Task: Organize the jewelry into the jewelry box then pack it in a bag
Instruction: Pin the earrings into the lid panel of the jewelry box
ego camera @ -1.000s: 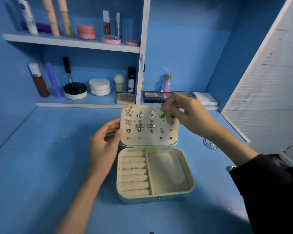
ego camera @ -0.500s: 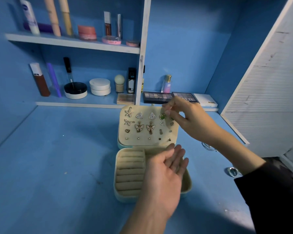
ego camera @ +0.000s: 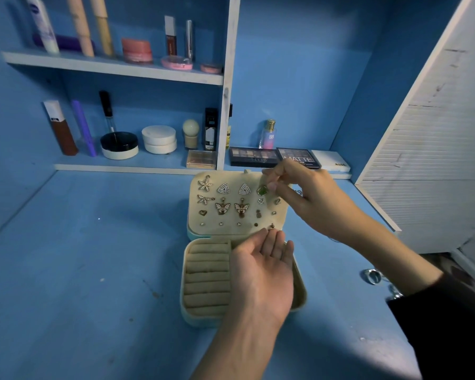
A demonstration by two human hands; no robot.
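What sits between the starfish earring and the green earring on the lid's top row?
In the head view, two triangular earrings sit side by side between the starfish earring and the green earring, which the right hand pinches.

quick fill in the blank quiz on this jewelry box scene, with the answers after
1. The right hand pinches an earring on the jewelry box lid whose stone is ____.
2. The left hand is held over the box's base with its palm facing ____.
3. The lid holds ____ butterfly earrings.
4. A silver ring lies on the table to the box's ____ side.
Missing words: green, up, two, right.
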